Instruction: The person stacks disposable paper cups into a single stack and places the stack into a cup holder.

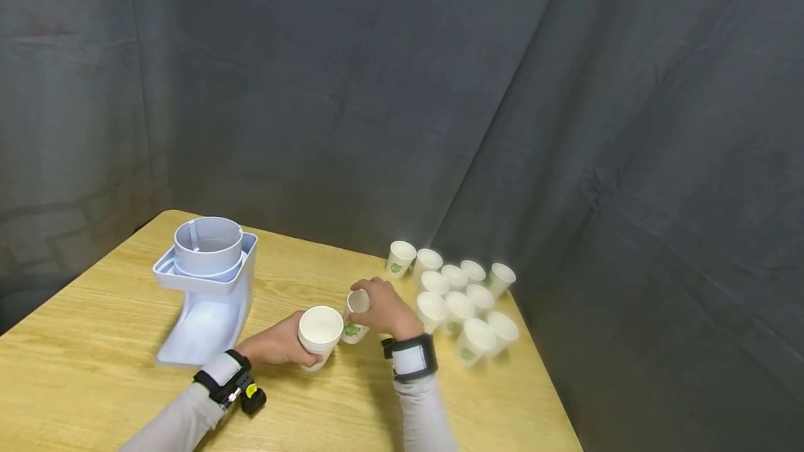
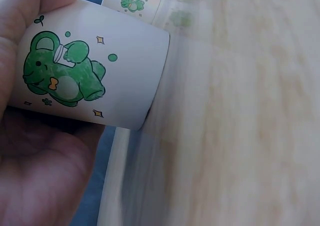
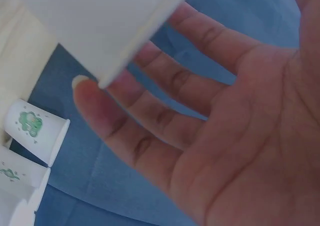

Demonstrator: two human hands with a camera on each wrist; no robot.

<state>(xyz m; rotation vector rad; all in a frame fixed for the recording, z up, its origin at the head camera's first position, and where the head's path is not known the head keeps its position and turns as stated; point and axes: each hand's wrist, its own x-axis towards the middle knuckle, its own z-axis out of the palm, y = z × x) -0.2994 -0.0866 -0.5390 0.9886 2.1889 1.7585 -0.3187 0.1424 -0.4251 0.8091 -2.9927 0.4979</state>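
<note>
My left hand (image 1: pixel 276 344) grips white paper cups (image 1: pixel 322 330) at the table's middle; layered rims suggest a small nested stack. A green bear print shows on the held cup (image 2: pixel 122 66) in the left wrist view. Just to the right, my right hand (image 1: pixel 386 309) holds another white paper cup (image 1: pixel 353 332) near its rim, thumb on the near side and fingers behind. In the right wrist view, that cup (image 3: pixel 105 21) hides part of the fingers. The two hands' cups are side by side, close together.
Several white paper cups (image 1: pixel 475 339) stand upright in a cluster at the table's right. On the left is a pale blue-grey plastic stand (image 1: pixel 204 337) with a round holder (image 1: pixel 210 257) on top. Dark curtains (image 1: pixel 326 89) hang behind the wooden table (image 1: pixel 82 368).
</note>
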